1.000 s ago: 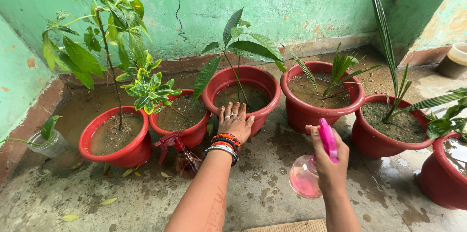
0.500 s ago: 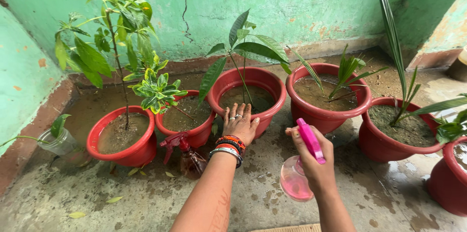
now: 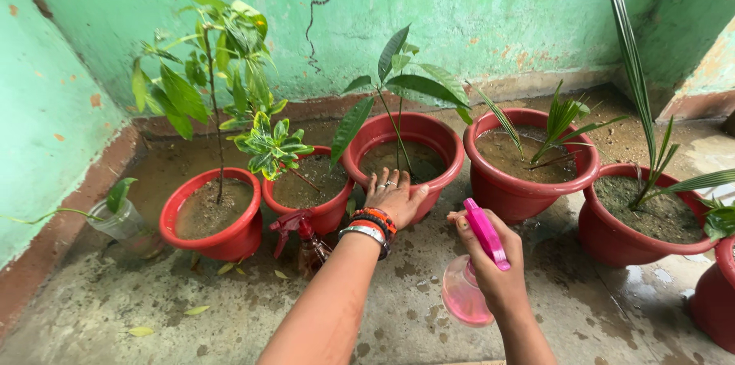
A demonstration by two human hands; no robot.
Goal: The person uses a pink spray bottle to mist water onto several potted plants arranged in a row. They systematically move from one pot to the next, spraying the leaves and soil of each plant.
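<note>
View: looking down from the head at a wet concrete floor [image 3: 398, 296] in a corner of green walls [image 3: 459, 21], with red pots in an arc.

Left hand [image 3: 392, 198]: lies flat, fingers spread, on the near rim of the middle pot [image 3: 403, 154]; it grips nothing. Bangles [image 3: 373, 224] ring the wrist.

Right hand [image 3: 494, 258]: closed round the neck of a pink sprayer [image 3: 468, 281], with a finger at the trigger.

Sprayer: held low at 5 o'clock from the middle pot, clear of the floor. Its long axis tilts — the round bottle hangs toward 7 o'clock and the pink head [image 3: 486, 233] rises toward 1 o'clock.

Key relation: the middle pot lies at about 11 o'clock from the sprayer, near but apart. The left hand is already on that pot, so it is the nearer one; the right hand holds off just beside it.

Middle pot's plant [image 3: 394, 78]: a thin stem with long leaves, upright at 12 o'clock from the left hand.

Other pots: two smaller ones at 9 o'clock, touching each other — the farther [image 3: 210, 216] has a tall leafy stem. Two more sit at 2 [image 3: 528, 162] and 3 o'clock [image 3: 651, 216].

Second sprayer [image 3: 302, 239]: red-headed, standing on the floor at 8 o'clock from the left hand.

Far left: a clear cup [image 3: 126, 223] with a sprig, by the wall.
</note>
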